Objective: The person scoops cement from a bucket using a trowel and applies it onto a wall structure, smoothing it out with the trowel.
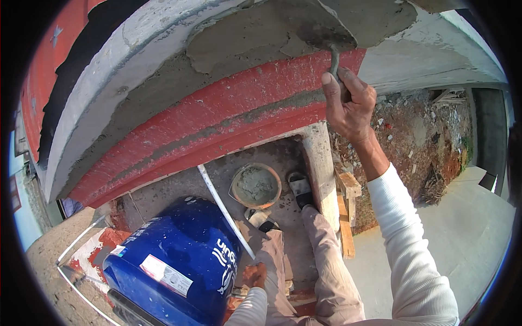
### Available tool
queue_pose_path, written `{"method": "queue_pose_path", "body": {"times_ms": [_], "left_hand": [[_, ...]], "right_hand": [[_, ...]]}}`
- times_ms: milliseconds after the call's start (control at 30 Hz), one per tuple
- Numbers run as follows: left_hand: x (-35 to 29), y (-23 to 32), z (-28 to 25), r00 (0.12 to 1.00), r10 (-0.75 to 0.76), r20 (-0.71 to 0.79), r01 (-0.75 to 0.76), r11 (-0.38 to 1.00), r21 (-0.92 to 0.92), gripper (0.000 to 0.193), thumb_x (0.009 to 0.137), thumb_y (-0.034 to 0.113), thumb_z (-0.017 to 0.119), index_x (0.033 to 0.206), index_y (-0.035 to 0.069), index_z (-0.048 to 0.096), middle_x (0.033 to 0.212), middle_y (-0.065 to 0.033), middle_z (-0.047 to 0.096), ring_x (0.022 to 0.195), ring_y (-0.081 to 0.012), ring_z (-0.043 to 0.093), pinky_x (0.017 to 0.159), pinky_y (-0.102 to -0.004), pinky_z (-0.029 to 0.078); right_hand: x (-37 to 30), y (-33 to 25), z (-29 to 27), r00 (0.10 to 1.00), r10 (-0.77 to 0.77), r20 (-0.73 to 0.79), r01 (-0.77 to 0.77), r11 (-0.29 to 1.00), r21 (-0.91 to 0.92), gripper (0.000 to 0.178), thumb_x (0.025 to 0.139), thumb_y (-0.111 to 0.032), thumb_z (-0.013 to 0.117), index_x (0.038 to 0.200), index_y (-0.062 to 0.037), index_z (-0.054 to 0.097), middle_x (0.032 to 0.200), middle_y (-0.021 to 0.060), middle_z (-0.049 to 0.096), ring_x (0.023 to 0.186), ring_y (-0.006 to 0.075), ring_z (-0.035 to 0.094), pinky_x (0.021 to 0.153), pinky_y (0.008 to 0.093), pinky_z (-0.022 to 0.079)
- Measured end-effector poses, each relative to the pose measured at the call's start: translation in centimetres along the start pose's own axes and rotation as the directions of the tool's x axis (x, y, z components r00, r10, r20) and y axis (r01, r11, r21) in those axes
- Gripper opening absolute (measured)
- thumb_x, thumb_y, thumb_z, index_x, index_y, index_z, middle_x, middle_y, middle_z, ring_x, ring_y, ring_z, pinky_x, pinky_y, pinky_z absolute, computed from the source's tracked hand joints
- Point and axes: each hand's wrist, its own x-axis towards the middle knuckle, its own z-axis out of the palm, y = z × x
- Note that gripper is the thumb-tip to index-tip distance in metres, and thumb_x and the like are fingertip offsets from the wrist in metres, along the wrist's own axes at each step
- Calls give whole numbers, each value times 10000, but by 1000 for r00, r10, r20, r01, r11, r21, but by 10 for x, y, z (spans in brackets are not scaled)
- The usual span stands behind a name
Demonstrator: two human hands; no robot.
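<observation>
My right hand [350, 106] is closed round the handle of a trowel [333, 41], raised at the top of the view. The trowel's blade lies against the wet grey mortar [239, 41] on the curved underside of the concrete edge, above a red painted band [217, 111]. My left hand [254, 275] is low, beside a blue tank [179, 255]. Its fingers are curled at the lower end of a slanting white pipe [223, 206] and look closed on it. A bucket of grey mortar [255, 186] stands on the floor by my feet.
A pale post-like concrete edge [321, 163] stands right of my feet, with wooden pieces [346, 212] beside it. Rubble-strewn soil [408, 146] and a grey slab [435, 244] lie to the right. A thin white pipe [76, 242] bends at the far left.
</observation>
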Motion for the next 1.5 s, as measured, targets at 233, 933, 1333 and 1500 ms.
{"method": "queue_pose_path", "body": {"times_ms": [233, 933, 1333, 1500], "left_hand": [[-22, 3, -52, 1000, 0, -5, -1, 998, -58, 627, 824, 506, 631, 1191, 6, 726, 1262, -238, 720, 1176, -390, 703, 1028, -461, 544], [1, 7, -38, 998, -5, 59, 7, 1000, -22, 708, 850, 626, 630, 1253, 51, 714, 1318, -192, 699, 1230, -412, 663, 1063, -503, 512], [15, -4, -22, 997, -28, 73, 30, 999, -22, 622, 843, 563, 672, 1189, 51, 746, 1299, -215, 707, 1225, -407, 672, 1048, -483, 527], [13, 18, 16, 987, 86, 135, -95, 994, 59, 595, 868, 566, 645, 1173, 67, 758, 1297, -204, 712, 1187, -396, 691, 1032, -483, 539]], "right_hand": [[7, -62, 100, 992, -126, -18, 127, 985, 114, 170, 886, -118, 792, 884, 1, 671, 682, 119, 630, 517, 298, 617, 454, 395, 469], [-10, 49, 22, 969, 72, 236, -49, 994, -102, 228, 974, -227, 727, 916, -10, 683, 607, 148, 618, 491, 325, 608, 495, 409, 471], [-32, 25, 63, 987, -126, 98, 128, 992, -18, 199, 977, -97, 708, 823, -41, 596, 605, 88, 570, 447, 251, 574, 443, 348, 426], [-39, 69, -8, 983, 162, 87, -151, 982, -116, 199, 979, -160, 711, 847, -36, 628, 644, 121, 646, 483, 292, 625, 450, 386, 466]]}}
